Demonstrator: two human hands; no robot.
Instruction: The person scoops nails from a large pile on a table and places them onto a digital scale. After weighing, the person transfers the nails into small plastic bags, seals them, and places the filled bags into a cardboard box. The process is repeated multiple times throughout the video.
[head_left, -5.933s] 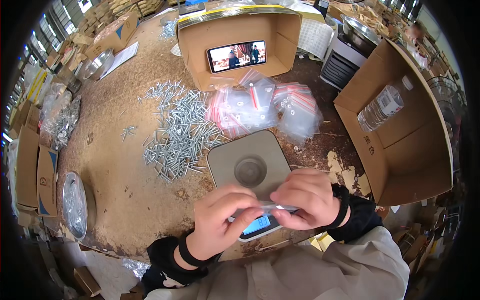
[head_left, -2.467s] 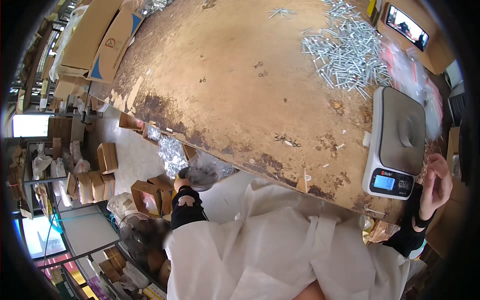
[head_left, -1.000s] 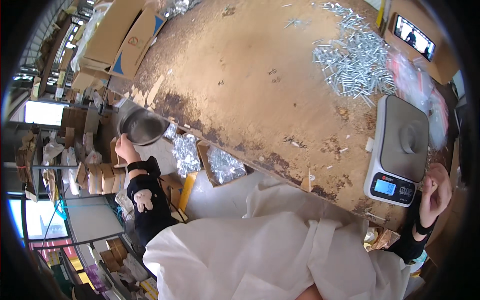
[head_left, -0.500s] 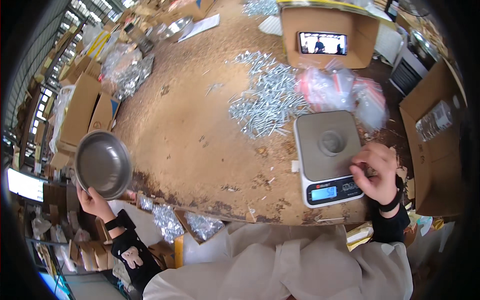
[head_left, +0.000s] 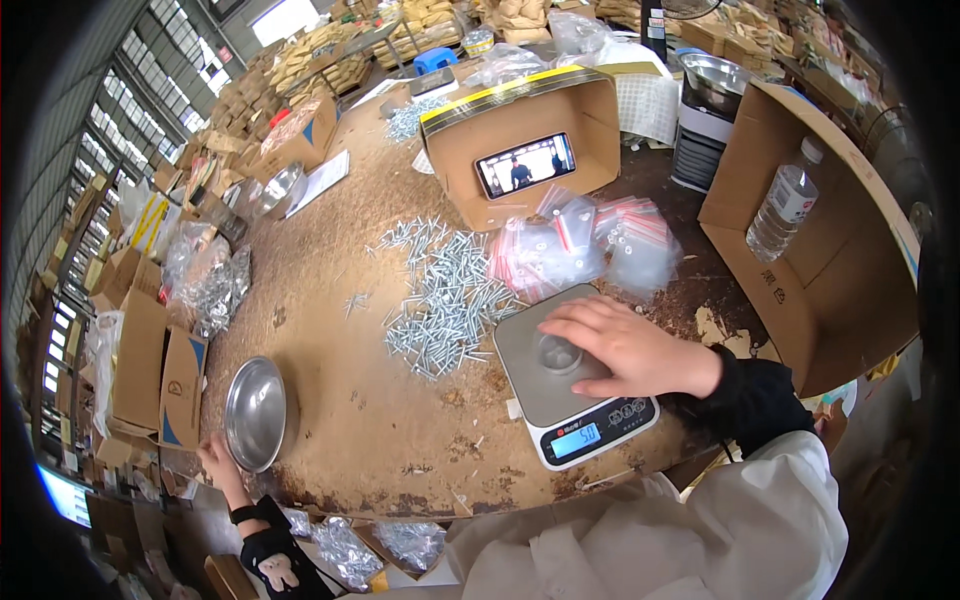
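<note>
My left hand [head_left: 218, 462] grips the rim of a round steel bowl [head_left: 255, 413] at the near left edge of the brown table [head_left: 340, 440]. My right hand [head_left: 625, 347] rests fingers spread on the pan of a grey digital scale [head_left: 570, 380], over a small clear cup [head_left: 558, 352]. A heap of silver screws [head_left: 445, 295] lies just left of the scale. Several small zip bags [head_left: 580, 245] lie behind it.
A cardboard box holding a phone with a lit screen [head_left: 525, 165] stands at the back. An open cardboard box [head_left: 820, 240] with a water bottle [head_left: 785, 212] is on the right. Cartons [head_left: 150, 360] and bagged screws [head_left: 205, 280] crowd the left.
My left hand picked a steel bowl up from below the table and brought it to the table's left edge. My right hand moved from the scale's side onto its pan.
</note>
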